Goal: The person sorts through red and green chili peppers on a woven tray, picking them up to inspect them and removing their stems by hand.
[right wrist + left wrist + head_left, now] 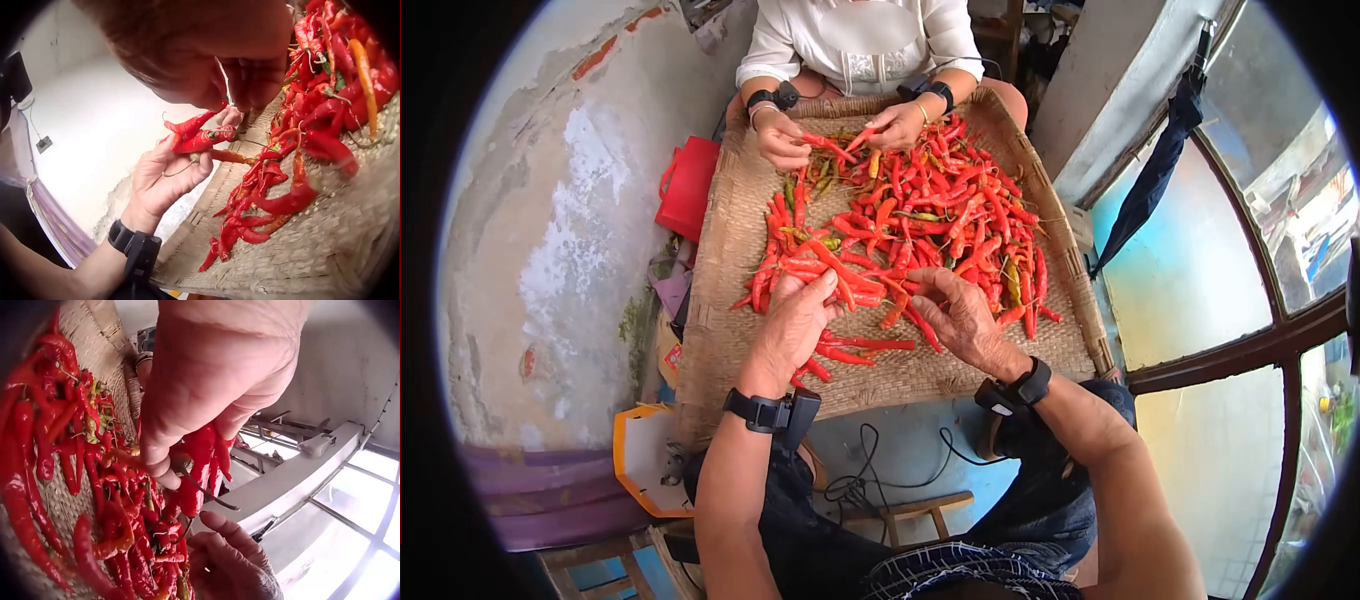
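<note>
Across the woven tray (945,385), chilies (960,215) lie heaped, mostly red, thickest toward the far right. Above its near part, a person's left hand (793,325) has its fingers curled round a bunch of red chilies (199,469); the right hand (970,320) bends its fingers close by, and I cannot tell whether they pinch anything. Left of the tray sits a red bag (688,188); to the right hangs a folded umbrella (1155,165).
</note>
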The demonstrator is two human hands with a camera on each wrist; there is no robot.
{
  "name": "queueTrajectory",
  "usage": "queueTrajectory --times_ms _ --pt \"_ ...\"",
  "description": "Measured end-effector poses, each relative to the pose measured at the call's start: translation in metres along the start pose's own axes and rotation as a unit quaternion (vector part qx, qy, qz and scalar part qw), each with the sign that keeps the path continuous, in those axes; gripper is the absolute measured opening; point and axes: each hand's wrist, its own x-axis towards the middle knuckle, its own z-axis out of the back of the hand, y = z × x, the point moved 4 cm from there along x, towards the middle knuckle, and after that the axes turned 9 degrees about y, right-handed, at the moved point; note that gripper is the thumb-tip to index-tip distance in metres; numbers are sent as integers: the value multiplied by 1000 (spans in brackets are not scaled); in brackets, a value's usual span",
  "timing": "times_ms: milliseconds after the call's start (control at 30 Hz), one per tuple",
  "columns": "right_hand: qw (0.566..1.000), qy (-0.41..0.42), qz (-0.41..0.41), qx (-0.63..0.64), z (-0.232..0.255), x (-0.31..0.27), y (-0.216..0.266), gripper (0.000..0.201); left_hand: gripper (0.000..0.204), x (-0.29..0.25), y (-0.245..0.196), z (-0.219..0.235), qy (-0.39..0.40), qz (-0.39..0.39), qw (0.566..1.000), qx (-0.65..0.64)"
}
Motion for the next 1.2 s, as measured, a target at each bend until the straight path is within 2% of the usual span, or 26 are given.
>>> queueTrajectory --times_ms 67,133,200,300,400,533,600,667,733,767,800,833,867,900,933,1000,1067,1133,1167,1200 --pt "1000 10 -9 -4 0 -1 2 30 18 -1 8 -5 20 15 1000 -2" --pt "993 55 15 -106 -1 1 11 32 20 -3 15 -9 38 40 998 12" --pt "995 62 -4 -77 -4 0 9 34 22 -4 20 -15 56 59 996 29" --pt "996 43 44 -63 -10 -1 9 27 19 -5 30 -22 78 52 993 74" --pt "997 63 9 -42 -18 -5 3 23 18 -7 41 -22 69 40 992 94" --pt "996 78 17 -48 -18 -5 2 13 15 -8 44 -22 54 87 990 97" --pt "995 74 -60 20 -16 -1 -18 11 14 -9 42 -19 41 83 993 79" --pt "995 36 -55 69 4 10 -13 16 12 -10 34 -18 34 81 994 69" --pt "955 -63 -145 251 26 12 -29 24 12 -11 30 -20 -15 76 996 37" --pt "949 -82 -169 252 28 10 -34 32 12 -12 29 -21 -43 81 995 44" --pt "949 -85 -170 251 24 8 -41 32 12 -10 30 -22 -40 82 995 44" --pt "981 -17 -96 171 11 8 -38 33 12 -8 32 -23 -10 80 996 50" --pt "994 53 -19 91 -3 4 -36 36 12 -9 34 -21 17 79 995 57" --pt "990 123 -20 68 -12 0 -21 30 11 -9 38 -17 10 94 992 78" --pt "990 123 -19 72 -16 -1 -15 30 11 -10 39 -16 8 95 992 81" --pt "982 180 11 -61 -23 -5 -7 18 12 -8 40 -23 42 93 991 83" --pt "985 153 30 -77 -23 -6 -14 13 12 -9 35 -32 51 102 990 79" --pt "984 85 78 -134 -18 -3 -11 11 12 -10 31 -35 37 101 992 61" --pt "989 106 39 -100 -16 -1 -15 11 11 -10 33 -33 24 97 993 59" --pt "988 104 42 -102 -13 0 -14 11 11 -9 34 -31 25 93 993 61"
